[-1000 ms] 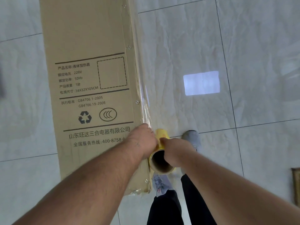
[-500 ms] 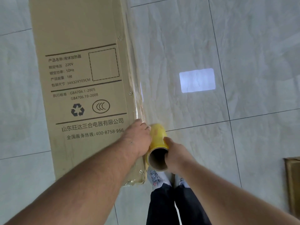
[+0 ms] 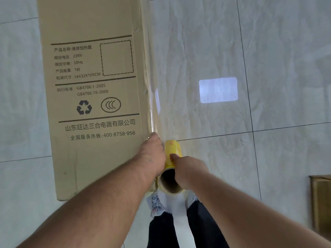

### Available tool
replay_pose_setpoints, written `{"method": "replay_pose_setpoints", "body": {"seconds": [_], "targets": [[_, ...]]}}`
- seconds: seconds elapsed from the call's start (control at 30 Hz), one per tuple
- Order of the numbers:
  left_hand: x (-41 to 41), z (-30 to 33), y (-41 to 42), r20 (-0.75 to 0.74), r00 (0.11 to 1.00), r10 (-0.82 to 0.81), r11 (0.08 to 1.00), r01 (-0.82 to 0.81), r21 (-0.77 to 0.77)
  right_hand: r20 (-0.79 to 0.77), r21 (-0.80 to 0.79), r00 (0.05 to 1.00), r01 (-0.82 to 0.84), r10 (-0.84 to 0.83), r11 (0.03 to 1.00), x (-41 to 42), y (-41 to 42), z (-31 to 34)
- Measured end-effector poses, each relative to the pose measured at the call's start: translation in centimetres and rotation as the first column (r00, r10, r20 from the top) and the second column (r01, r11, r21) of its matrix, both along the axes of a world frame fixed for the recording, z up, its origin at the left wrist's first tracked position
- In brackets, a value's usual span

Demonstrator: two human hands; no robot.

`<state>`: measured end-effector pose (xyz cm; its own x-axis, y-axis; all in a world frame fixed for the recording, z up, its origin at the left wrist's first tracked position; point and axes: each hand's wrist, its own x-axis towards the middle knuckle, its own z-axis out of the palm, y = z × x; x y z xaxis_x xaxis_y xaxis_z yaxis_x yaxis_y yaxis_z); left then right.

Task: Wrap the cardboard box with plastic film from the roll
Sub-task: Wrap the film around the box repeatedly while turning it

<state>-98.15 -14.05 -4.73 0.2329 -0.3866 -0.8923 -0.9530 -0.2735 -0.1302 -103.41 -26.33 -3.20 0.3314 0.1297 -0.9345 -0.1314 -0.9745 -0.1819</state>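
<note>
A tall brown cardboard box (image 3: 93, 97) with printed black text stands on the tiled floor, filling the upper left. A yellow roll of plastic film (image 3: 171, 153) with a cardboard core is held upright beside the box's right edge. My left hand (image 3: 152, 154) grips the roll from its left, against the box corner. My right hand (image 3: 188, 170) grips the roll from its right, near the open core end. A clear sheet of film (image 3: 154, 97) runs from the roll up along the box's right edge.
Glossy grey and beige floor tiles (image 3: 268, 158) lie all around, with a bright rectangular light reflection (image 3: 218, 90). Another cardboard box (image 3: 321, 203) shows at the right edge. My legs and shoes (image 3: 166, 208) are just below the roll.
Both hands have stayed on the roll beside the box edge. My feet have come together under the roll, and the second box has come into view at the right.
</note>
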Motion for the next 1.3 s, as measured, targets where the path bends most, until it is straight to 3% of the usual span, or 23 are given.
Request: {"method": "replay_pose_setpoints", "body": {"seconds": [0.1, 0.2, 0.27, 0.3, 0.33, 0.43, 0.5, 0.6, 0.77, 0.83, 0.9, 0.97, 1.03, 1.13, 1.17, 1.2, 1.23, 1.3], "targets": [[0.4, 1.1, -0.3, -0.006, 1.000, -0.004, 0.998, 0.003, -0.065, 0.074, 0.009, 0.901, 0.428, -0.427, 0.904, -2.2, -0.9, -0.4], [0.5, 1.3, 0.3, -0.013, 1.000, 0.012, 0.993, -0.014, -0.116, -0.026, 0.036, 0.589, 0.808, -0.808, 0.588, -5.0, -0.4, -0.6], [0.3, 0.9, 0.6, -0.017, 0.999, 0.033, 0.987, -0.035, -0.158, -0.092, 0.031, 0.400, 0.916, -0.912, 0.399, -5.6, 0.1, -1.3], [0.3, 0.7, 0.7, -0.022, 0.999, 0.037, 0.984, -0.040, -0.172, -0.079, 0.038, 0.396, 0.918, -0.915, 0.394, -5.4, 0.1, -1.6], [0.2, 0.6, 0.9, -0.028, 0.999, 0.037, 0.982, -0.041, -0.182, -0.062, 0.047, 0.450, 0.893, -0.891, 0.448, -5.0, -0.1, -1.6], [-0.1, 0.6, 1.0, -0.040, 0.999, 0.016, 0.981, -0.024, -0.192, -0.025, 0.040, 0.756, 0.654, -0.654, 0.755, -4.4, -1.0, -1.3], [-0.4, 0.6, 1.0, -0.046, 0.999, 0.009, 0.983, -0.017, -0.183, -0.026, 0.002, 0.878, 0.478, -0.478, 0.878, -4.4, -1.5, -0.8], [-1.2, 0.9, 0.9, -0.047, 0.999, -0.021, 0.986, 0.013, -0.168, -0.061, -0.040, 0.969, 0.235, -0.237, 0.971, -4.4, -1.5, -0.2], [-2.3, 1.7, 0.6, -0.073, 0.995, -0.067, 0.994, 0.061, -0.085, -0.063, -0.005, 0.997, -0.050, 0.050, 0.999, -3.9, 0.2, 0.0], [-2.4, 1.9, 0.4, -0.073, 0.994, -0.082, 0.996, 0.079, -0.039, -0.033, -0.014, 0.999, -0.015, 0.015, 1.000, -3.6, 0.8, -0.2], [-2.5, 1.9, 0.2, -0.072, 0.994, -0.084, 0.996, 0.084, -0.007, 0.027, -0.058, 0.986, 0.168, -0.166, 0.984, -4.0, 0.5, -0.3], [-2.6, 1.9, 0.2, -0.079, 0.994, -0.069, 0.998, 0.069, -0.002, 0.096, -0.063, 0.911, 0.408, -0.401, 0.911, -5.7, -0.1, -0.4], [-2.6, 1.7, 0.2, -0.088, 0.994, -0.061, 0.998, 0.059, -0.024, 0.075, -0.023, 0.777, 0.629, -0.626, 0.777, -7.9, -0.2, -0.2], [-2.9, 1.6, 0.2, -0.099, 0.993, -0.059, 0.998, 0.056, -0.035, -0.074, 0.021, 0.433, 0.901, -0.898, 0.432, -9.5, 0.3, -0.6], [-3.0, 1.5, 0.3, -0.099, 0.993, -0.067, 0.997, 0.064, -0.035, -0.077, 0.013, 0.362, 0.932, -0.929, 0.362, -9.5, 0.4, -0.9], [-3.0, 1.4, 0.3, -0.097, 0.992, -0.076, 0.997, 0.073, -0.034, -0.065, 0.013, 0.370, 0.929, -0.927, 0.370, -9.5, 0.5, -1.1], [-3.1, 1.4, 0.4, -0.096, 0.992, -0.087, 0.996, 0.084, -0.038, -0.049, 0.026, 0.447, 0.894, -0.893, 0.447, -9.4, 0.5, -1.2], [-3.3, 1.6, 0.5, -0.095, 0.988, -0.118, 0.992, 0.113, -0.057, -0.014, 0.033, 0.675, 0.738, -0.738, 0.674, -9.7, 0.2, -1.0]]}}
